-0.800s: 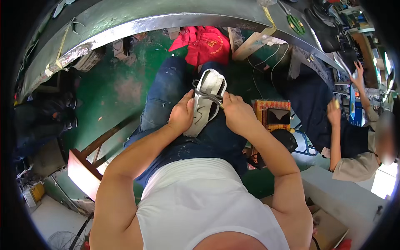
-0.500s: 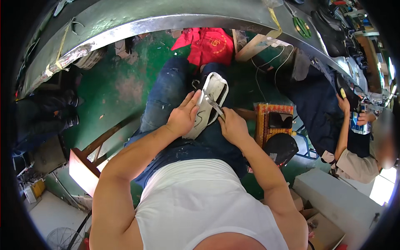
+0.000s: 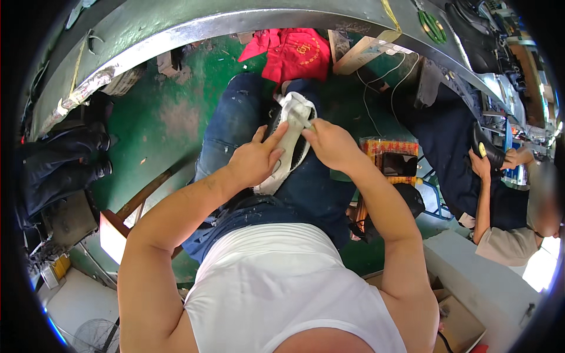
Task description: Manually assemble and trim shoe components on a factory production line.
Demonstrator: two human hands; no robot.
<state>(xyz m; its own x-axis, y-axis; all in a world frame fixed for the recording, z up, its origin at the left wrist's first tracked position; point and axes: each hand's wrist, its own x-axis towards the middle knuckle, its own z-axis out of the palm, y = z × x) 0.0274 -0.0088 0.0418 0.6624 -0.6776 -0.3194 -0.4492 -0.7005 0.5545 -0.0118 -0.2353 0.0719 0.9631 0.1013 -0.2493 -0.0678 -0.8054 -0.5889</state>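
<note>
A shoe (image 3: 291,141), its pale underside facing up and dark along its edge, lies lengthwise across my thighs. White folded material stands up at its far end. My left hand (image 3: 254,162) grips its left side, with the index finger reaching onto the underside and the thumb nearer me. At the far right edge, my right hand (image 3: 331,144) is closed round metal pincers (image 3: 308,124). Only a bit of the pincers shows beside the fingertips; their handles are hidden in the hand.
A metal-edged workbench (image 3: 235,20) curves across the front, with green-handled scissors (image 3: 432,26) on it. Red cloth (image 3: 297,56) lies beneath. A phone (image 3: 400,164) rests on a beaded seat at right. Beyond it, a co-worker (image 3: 509,235) handles a black shoe (image 3: 489,147).
My right hand has moved up toward the shoe's far end and turned, covering most of the pincers. The white material there now looks folded up. My left index finger reaches further over the underside.
</note>
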